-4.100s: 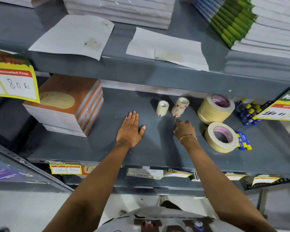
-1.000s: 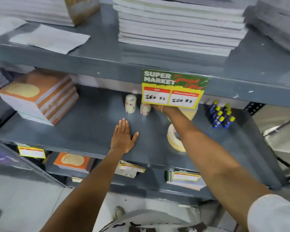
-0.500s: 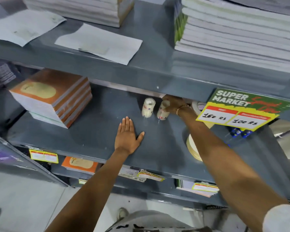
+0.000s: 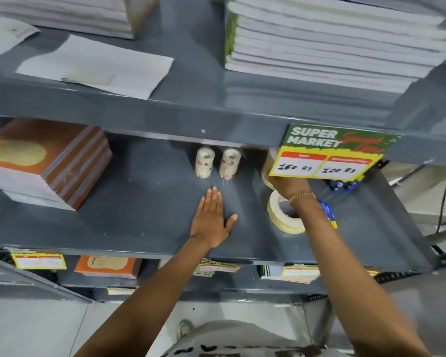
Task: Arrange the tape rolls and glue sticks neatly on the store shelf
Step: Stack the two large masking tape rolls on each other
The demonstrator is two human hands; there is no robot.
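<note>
- The grey metal shelf [image 4: 139, 215] carries everything in the task; its middle is bare, with a stack of orange-covered notebooks [image 4: 44, 161] at far left.
- The right hand [image 4: 289, 185] has left the two small clear tape stacks, which it touched half a second ago, and now reaches to the right at the far masking tape roll [image 4: 269, 163]. The price sign [image 4: 327, 155] hanging from the shelf above hides its fingers, so I cannot tell whether it grips that roll or only touches it.
- My reading: the small tapes are settled, and the wide rolls are the step in hand.
- The left hand [image 4: 213, 217] lies flat and released on the shelf, palm down, fingers together, just where it lay a second ago; it holds nothing.
- A second masking tape roll [image 4: 281, 217] lies flat near the front edge, partly under the right wrist; cream paper, wide hollow core. It sits well apart from the far roll, so the pair is not yet lined up.
- Two small clear tape stacks [image 4: 205, 162] stand upright side by side at the far middle, close but not touching, each about equally tall.
- The glue sticks [image 4: 343, 185], blue with yellow caps, sit at far right below the sign, mostly hidden; another blue pack [image 4: 327, 213] lies just right of the forearm. Their order looks loose and likely needs tidying.
</note>
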